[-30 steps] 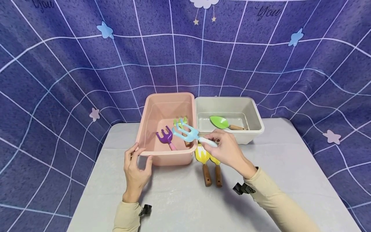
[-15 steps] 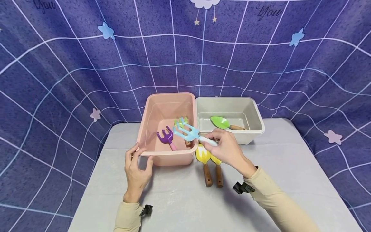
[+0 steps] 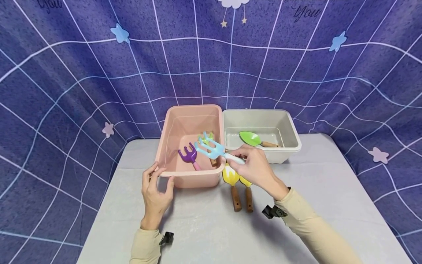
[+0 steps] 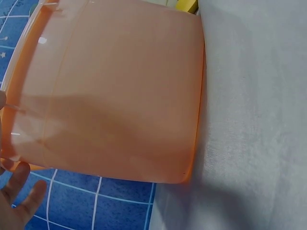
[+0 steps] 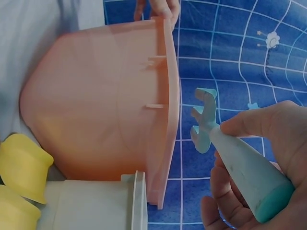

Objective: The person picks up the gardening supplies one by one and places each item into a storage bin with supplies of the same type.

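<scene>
My right hand (image 3: 252, 165) grips the pale handle of a light-blue hand rake (image 3: 214, 149), its tines over the pink bin (image 3: 194, 173). In the right wrist view the thumb lies along the top of the handle and the fingers (image 5: 223, 184) curl beneath it. My left hand (image 3: 156, 192) holds the bin's near left corner, fingers at the rim and thumb against the front. Inside the bin lie a purple hand rake (image 3: 188, 154) with a pink handle and a green hand rake (image 3: 211, 136), partly hidden behind the blue one.
Beside the pink bin stands a grey bin (image 3: 293, 143) holding a green trowel (image 3: 250, 138) with a wooden handle. Two yellow-headed tools with wooden handles (image 3: 235, 198) lie on the table before the bins. A blue curtain (image 3: 211, 58) hangs behind.
The blue rake and my right hand shift slightly left and lower over the pink bin. My left hand stays at the bin's corner.
</scene>
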Demonstrator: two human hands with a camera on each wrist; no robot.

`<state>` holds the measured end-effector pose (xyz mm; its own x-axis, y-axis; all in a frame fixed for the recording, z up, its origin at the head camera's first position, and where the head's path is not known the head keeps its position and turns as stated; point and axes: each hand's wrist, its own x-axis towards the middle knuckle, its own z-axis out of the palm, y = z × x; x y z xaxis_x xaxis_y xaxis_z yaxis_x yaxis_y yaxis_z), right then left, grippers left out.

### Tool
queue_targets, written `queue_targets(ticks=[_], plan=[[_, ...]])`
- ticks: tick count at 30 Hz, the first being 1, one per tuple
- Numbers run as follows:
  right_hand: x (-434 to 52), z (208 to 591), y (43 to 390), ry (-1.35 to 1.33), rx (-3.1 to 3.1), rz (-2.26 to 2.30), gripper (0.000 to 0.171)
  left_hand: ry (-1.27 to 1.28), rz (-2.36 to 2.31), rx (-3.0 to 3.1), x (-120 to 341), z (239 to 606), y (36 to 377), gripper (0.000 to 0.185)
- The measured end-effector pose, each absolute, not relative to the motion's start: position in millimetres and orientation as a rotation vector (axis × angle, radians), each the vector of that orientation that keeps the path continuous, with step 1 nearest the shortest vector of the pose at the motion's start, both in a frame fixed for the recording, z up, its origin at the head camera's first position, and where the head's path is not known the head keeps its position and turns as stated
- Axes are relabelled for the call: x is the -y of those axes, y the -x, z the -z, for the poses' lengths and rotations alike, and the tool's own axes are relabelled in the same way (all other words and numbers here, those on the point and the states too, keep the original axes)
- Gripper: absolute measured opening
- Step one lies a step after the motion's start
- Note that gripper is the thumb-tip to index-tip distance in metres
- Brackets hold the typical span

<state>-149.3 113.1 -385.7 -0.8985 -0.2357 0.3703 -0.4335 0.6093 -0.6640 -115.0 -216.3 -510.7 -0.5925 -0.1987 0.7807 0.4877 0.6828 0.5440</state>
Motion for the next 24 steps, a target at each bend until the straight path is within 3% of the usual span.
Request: queue_targets(ticks=[24], plan=[[-98.8,381.1,155.5,-0.514,2.641,-1.153,0.022,0.224,0.971,1.988,215.5,510.5,115.8,0.036]])
